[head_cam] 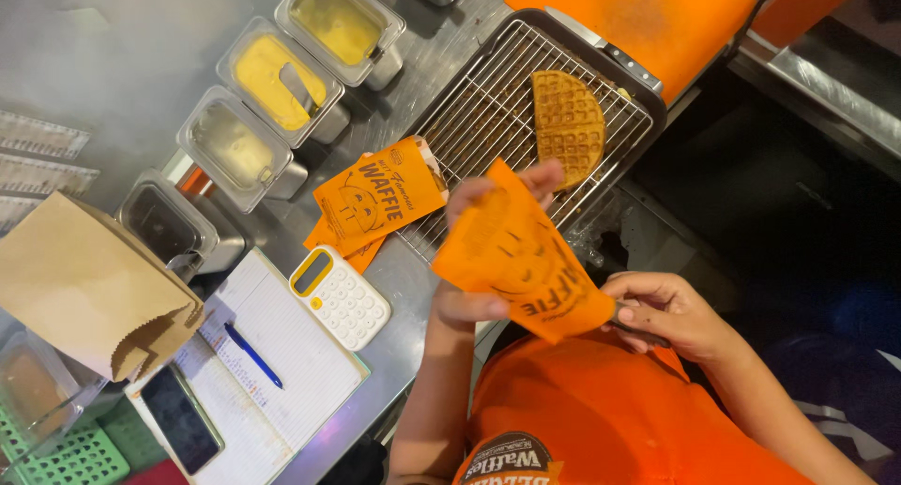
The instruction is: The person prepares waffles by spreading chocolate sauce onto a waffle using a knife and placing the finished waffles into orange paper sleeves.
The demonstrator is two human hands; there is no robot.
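I hold an orange paper waffle sleeve (516, 255) in front of my chest with both hands. My left hand (469, 302) is behind it, thumb at the lower edge and fingertips showing past the top corner. At the sleeve's right corner, my right hand (666, 311) pinches the paper. Just beyond the sleeve, a folded golden waffle (568, 123) lies on a wire rack (479, 119) set in a dark tray. More orange sleeves (375, 199) are stacked left of the rack.
Several steel tubs of yellow and pale sauces (282, 72) line the steel counter at the back left. A white and yellow calculator (338, 295), a lined notebook (300, 354) with a blue pen (251, 354), a phone (181, 417), a brown paper bag (84, 283) and a green basket (66, 457) sit left. An orange board (657, 15) lies beyond the rack.
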